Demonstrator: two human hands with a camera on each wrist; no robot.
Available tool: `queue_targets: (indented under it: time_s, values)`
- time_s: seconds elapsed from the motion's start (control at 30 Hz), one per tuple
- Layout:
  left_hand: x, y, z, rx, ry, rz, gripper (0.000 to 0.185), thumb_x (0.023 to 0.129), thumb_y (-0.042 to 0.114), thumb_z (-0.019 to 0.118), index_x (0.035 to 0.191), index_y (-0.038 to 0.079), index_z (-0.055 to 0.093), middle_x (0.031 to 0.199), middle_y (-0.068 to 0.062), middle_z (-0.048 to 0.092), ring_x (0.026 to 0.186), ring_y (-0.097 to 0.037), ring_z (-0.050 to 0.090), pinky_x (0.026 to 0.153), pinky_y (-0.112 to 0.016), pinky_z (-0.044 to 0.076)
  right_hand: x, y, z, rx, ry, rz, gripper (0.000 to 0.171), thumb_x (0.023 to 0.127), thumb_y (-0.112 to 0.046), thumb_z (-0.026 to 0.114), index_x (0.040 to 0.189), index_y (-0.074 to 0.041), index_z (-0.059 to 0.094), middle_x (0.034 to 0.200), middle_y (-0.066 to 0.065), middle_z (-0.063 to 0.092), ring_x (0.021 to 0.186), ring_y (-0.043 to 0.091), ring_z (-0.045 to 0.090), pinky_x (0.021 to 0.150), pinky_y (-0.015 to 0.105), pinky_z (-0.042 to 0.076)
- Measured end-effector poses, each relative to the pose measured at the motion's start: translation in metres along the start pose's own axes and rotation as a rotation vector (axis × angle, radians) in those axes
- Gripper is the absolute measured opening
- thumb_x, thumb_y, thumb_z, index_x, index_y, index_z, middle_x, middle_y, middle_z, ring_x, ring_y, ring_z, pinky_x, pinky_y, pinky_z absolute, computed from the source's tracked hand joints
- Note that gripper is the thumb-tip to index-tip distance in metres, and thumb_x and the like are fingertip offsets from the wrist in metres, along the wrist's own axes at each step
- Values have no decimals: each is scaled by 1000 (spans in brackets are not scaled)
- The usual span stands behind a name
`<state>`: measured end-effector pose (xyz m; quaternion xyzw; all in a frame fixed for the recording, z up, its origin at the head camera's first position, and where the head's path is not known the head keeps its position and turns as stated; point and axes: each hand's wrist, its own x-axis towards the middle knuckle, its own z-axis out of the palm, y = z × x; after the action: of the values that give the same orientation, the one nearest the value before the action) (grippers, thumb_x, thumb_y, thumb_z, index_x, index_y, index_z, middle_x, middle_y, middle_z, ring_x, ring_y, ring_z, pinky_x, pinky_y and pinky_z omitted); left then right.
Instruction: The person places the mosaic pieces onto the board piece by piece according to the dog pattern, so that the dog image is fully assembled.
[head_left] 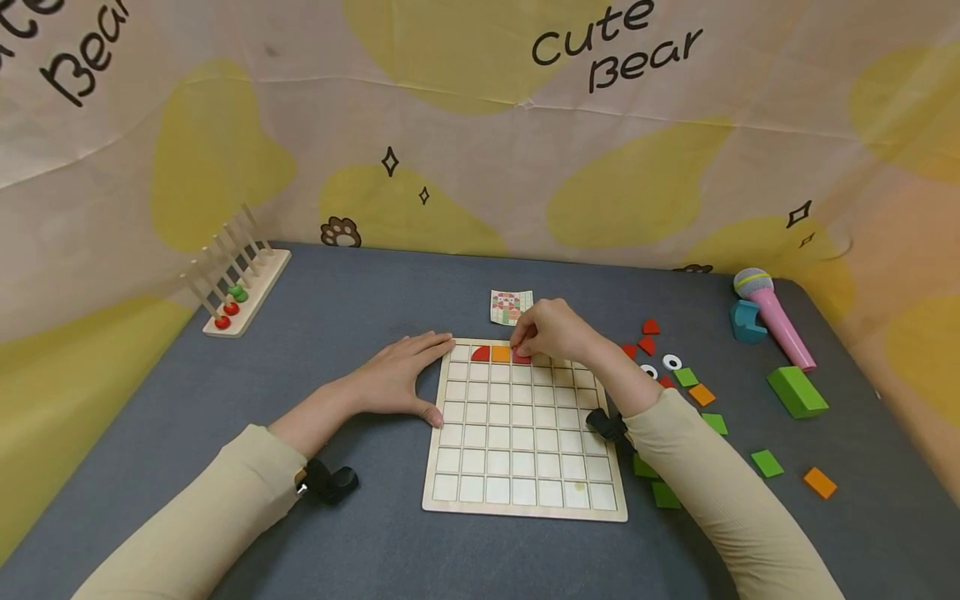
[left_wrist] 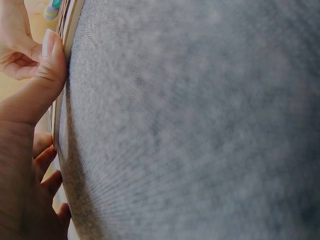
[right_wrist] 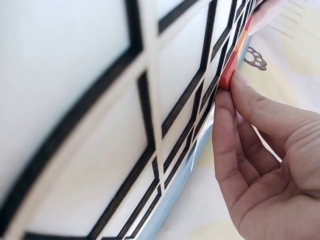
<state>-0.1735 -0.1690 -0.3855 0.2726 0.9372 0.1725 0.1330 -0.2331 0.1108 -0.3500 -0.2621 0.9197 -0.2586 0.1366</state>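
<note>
Two tiles already seated in the top row of the wooden grid board [head_left: 525,433], seen from the head: a red quarter-circle [head_left: 481,353] and an orange square [head_left: 500,353]. Just beside them, a red tile [head_left: 521,357] pinched in the fingertips of the right hand [head_left: 551,332], over the next cell. Left hand [head_left: 397,379] flat on the grey surface [head_left: 300,350], fingers straight against the board's left edge, thumb at its side. Likely trouble: tile going in tilted and riding on the cell rim, or nudging the orange neighbour out of place; also a board shift if the bracing hand eases. Pattern card [head_left: 512,306] just behind the board; loose green, orange and red pieces [head_left: 701,394] scattered to the right.

From the left wrist: thumb [left_wrist: 50,60] pressed to the board's thin edge [left_wrist: 67,30], grip wide, nothing held; otherwise blurred grey cloth.

From the right wrist: fingertips [right_wrist: 225,107] narrow on the red tile [right_wrist: 229,72], small, flat, matte, standing on edge against the board [right_wrist: 75,100], not yet flush. Can slip from so shallow a pinch.
</note>
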Motion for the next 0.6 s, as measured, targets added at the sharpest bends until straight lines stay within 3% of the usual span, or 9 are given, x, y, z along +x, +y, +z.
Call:
queue_targets:
  time_s: [0.6]
  values:
    - [0,-1,2,9,13,12,119,65,69,79,158,16,26,165,-6,26,155,-33,20,124,-58,19,-1,0,-1,2,-20,-7,7,81,-9,80,87,-12,77,82,3,76,71,9,67,70,25,55]
